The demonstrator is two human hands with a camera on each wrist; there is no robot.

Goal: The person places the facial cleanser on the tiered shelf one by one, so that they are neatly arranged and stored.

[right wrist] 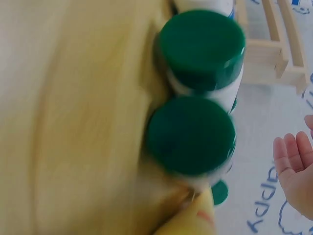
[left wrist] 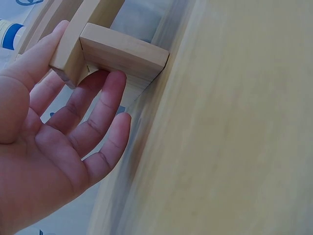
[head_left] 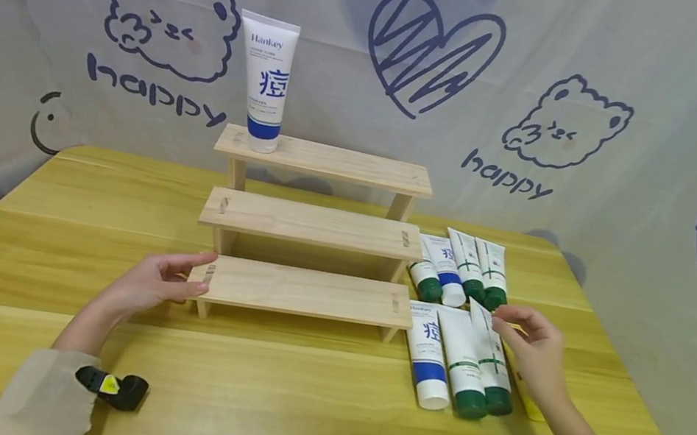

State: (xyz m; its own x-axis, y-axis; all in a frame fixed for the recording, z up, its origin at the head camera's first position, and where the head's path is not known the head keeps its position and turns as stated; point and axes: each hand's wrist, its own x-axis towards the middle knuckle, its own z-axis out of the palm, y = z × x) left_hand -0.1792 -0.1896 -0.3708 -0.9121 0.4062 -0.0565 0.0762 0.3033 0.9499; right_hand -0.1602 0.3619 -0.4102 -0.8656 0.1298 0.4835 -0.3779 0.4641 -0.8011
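Gripping the left end of the bottom step (head_left: pixel 305 291) of a three-tier wooden stand (head_left: pixel 314 224), the left hand (head_left: pixel 155 281) sets its thumb against the board's edge, its other fingers bent around the end. To the right of the stand, the right hand (head_left: pixel 534 348) hovers with fingers loosely bent by the top of a green-capped tube (head_left: pixel 494 361); whether the fingertips touch it cannot be told. Between that tube and the stand lie another green-capped one (head_left: pixel 465 360) and a blue-banded tube (head_left: pixel 427 347); a yellow item (head_left: pixel 533 408) shows partly beneath the hand. Four back-row tubes (head_left: pixel 466 260) lie on the tabletop (head_left: pixel 232 379) beside the stand's right rear. One white-and-blue tube (head_left: pixel 267 80) stands upright on the stand's top step, at its left end.
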